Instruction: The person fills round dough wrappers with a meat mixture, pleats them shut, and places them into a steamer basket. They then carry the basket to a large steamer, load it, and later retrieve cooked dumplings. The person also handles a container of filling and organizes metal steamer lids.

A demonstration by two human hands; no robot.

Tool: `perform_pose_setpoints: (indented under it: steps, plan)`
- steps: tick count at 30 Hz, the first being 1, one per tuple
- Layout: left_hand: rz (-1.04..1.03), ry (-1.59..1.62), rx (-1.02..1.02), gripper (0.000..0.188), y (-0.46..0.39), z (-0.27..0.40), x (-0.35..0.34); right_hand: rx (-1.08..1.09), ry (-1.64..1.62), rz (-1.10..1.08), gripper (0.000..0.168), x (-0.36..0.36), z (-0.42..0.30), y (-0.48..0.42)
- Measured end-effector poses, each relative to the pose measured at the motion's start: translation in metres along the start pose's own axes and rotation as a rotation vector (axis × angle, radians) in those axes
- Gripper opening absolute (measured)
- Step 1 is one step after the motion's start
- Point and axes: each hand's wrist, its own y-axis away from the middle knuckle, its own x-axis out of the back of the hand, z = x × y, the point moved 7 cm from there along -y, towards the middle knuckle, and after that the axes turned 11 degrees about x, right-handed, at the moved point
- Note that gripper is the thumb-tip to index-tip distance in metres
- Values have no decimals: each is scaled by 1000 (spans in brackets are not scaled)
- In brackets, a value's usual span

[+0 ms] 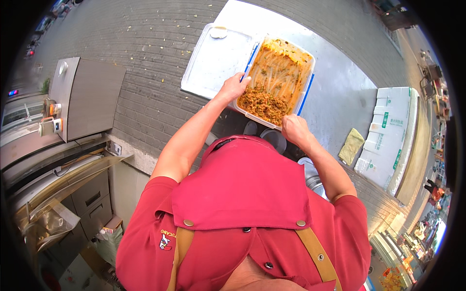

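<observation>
A clear plastic food container (311, 72) with blue side clips lies before me, its near end reaching past the edge of the metal tabletop (333, 83). Reddish-brown minced filling (264, 105) is heaped at the near end. Toward the far end the bottom shows only smears and streaks of orange sauce. My left hand (235, 87) grips the left rim, thumb on top. At the near right corner my right hand (295, 129) is curled closed around the rim; its fingertips are hidden. Left of the container lies a translucent plastic lid (222, 62) bearing a small white round piece (218, 32).
A folded yellowish cloth (351, 146) rests on the right, beside a white foam box (386, 134) with printed writing. Metal pots (313, 178) stand below the tabletop, close to my body. Off to the left are a grey cabinet (94, 98) and a white jug-like appliance (51, 126).
</observation>
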Motion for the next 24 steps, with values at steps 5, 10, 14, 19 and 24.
perform_pose_setpoints:
  steps: [5,10,14,19,24]
  plan:
    - [14,99,51,50,0,-8,-3,-205,-125,224,27,32,17,23]
    - [89,141,68,51,-12,-8,-12,-729,-1081,644,52,-49,141,53]
    - [84,213,187,53,-13,-21,-19,-495,-2062,627,52,-70,108,7]
    - [119,327,182,55,-14,-23,-24,-318,-2017,606,42,-50,93,-6]
    - [170,416,152,56,-8,-19,-20,-244,-1738,790,36,-10,92,-7]
